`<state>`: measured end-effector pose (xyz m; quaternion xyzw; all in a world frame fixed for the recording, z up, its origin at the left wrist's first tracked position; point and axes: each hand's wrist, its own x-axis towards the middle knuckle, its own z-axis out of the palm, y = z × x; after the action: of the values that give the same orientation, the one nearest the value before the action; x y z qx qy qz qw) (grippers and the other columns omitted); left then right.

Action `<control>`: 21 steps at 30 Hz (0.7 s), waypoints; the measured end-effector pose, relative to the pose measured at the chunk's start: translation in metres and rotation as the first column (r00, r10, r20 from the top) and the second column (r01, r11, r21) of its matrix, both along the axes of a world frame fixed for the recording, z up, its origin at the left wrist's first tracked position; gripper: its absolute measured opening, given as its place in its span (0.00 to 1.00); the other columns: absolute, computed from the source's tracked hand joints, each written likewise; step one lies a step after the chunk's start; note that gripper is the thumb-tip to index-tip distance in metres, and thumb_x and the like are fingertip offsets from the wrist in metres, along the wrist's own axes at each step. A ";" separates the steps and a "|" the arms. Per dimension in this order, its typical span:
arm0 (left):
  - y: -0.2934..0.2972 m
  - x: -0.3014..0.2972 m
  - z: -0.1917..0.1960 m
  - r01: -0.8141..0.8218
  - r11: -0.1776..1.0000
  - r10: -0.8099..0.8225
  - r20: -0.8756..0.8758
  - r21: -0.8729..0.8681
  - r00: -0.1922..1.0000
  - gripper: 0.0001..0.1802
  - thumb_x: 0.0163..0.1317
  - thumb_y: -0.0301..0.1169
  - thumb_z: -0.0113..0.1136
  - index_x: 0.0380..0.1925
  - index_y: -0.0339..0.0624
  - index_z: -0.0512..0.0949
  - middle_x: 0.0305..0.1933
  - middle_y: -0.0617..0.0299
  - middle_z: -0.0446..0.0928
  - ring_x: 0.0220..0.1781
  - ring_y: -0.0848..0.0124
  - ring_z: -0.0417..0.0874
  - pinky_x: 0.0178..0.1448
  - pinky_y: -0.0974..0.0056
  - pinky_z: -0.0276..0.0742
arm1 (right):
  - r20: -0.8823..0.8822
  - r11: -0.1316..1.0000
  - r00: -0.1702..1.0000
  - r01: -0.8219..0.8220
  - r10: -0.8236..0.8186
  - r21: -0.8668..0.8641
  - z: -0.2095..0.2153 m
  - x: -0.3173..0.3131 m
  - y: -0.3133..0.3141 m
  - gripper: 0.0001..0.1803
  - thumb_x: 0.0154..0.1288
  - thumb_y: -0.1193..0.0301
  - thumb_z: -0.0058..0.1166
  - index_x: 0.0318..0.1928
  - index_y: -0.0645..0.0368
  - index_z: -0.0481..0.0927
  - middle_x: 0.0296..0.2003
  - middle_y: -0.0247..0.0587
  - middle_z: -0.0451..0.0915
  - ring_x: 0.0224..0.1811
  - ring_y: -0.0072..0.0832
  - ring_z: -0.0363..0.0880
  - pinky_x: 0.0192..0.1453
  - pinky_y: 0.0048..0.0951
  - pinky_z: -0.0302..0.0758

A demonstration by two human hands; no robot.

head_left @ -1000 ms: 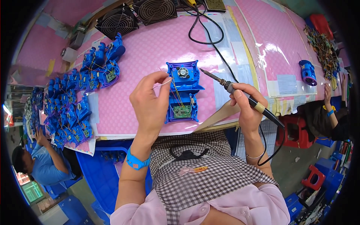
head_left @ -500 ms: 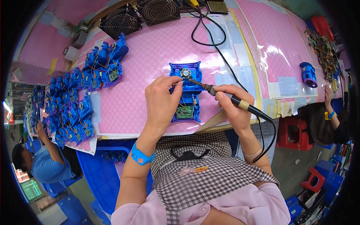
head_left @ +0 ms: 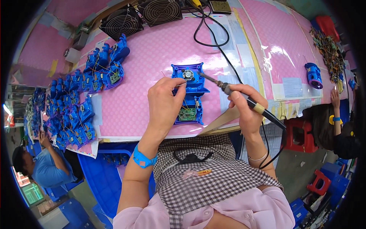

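Note:
In front of me on the pink table lies an opened blue plastic housing (head_left: 197,87). Its upper part carries a small round speaker (head_left: 188,75), its lower part a green circuit board (head_left: 187,114). My left hand (head_left: 164,103) is at the housing's left side, thumb and forefinger pinched on a thin wire (head_left: 182,84) close to the speaker. My right hand (head_left: 248,105) grips a soldering iron (head_left: 244,98) like a pen. The iron's tip points at the housing from the upper right, off the speaker. The wire's far end is hard to make out.
Rows of similar blue housings (head_left: 72,99) with wires fill the table's left side. Two black fans (head_left: 160,11) stand at the back, beside a looping black cable (head_left: 209,44). Another blue part (head_left: 313,75) lies at right. Co-workers sit on both sides; a blue crate (head_left: 97,179) is below left.
My right hand has drawn the soldering iron away from the speaker, to the right and slightly up. My left hand stays nearly still with its pinch.

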<state>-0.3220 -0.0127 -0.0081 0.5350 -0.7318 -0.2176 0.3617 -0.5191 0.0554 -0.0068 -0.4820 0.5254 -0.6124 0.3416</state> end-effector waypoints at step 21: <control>0.016 -0.027 0.022 0.053 0.992 -0.049 0.036 -0.112 0.998 0.06 0.56 0.25 0.63 0.33 0.34 0.81 0.27 0.57 0.79 0.28 0.70 0.76 0.33 0.66 0.69 | -0.312 0.179 0.019 0.850 -0.950 -0.495 -0.004 -0.259 -0.001 0.28 0.45 0.73 0.69 0.50 0.56 0.73 0.44 0.47 0.78 0.47 0.46 0.75 0.58 0.42 0.66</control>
<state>-0.3487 0.0031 0.0135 0.4985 -0.7624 -0.1762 0.3732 -0.7777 0.0548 -0.0111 -0.2177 0.7277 -0.5528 -0.3428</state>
